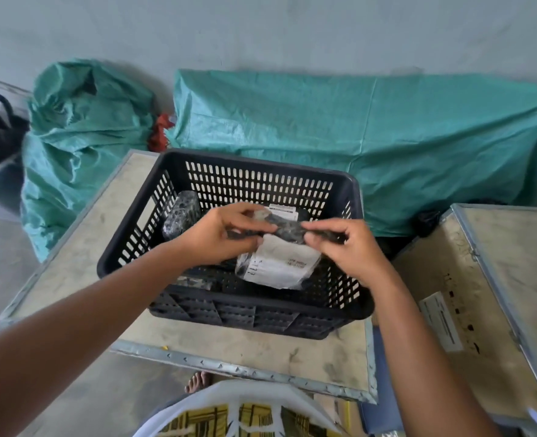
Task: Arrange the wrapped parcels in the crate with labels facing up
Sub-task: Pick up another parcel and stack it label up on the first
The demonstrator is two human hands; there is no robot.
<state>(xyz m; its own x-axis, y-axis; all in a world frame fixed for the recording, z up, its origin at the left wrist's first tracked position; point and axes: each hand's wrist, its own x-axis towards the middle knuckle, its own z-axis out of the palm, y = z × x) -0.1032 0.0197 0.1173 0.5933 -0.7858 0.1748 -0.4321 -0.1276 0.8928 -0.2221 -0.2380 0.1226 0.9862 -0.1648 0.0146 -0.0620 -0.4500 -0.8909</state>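
Observation:
A black slotted plastic crate [261, 165] stands on a wooden board. Over its middle, my left hand [223, 234] and my right hand [352, 247] both pinch the top edge of a black bubble-wrapped parcel [287, 230] that hangs down with its white label [280, 263] facing me. Another black bubble-wrapped parcel [182, 212] leans upright against the crate's left wall. Behind the held one, a parcel with a white label [283, 209] shows near the back wall. A dark parcel [197, 282] lies low at the crate's front left, partly hidden.
The crate's board [81, 247] has metal edging. A second wooden box [494, 298] with a white label stands at the right. Green woven sacks [387, 146] lie behind against the wall. A white plastic chair [238, 402] and my foot are below.

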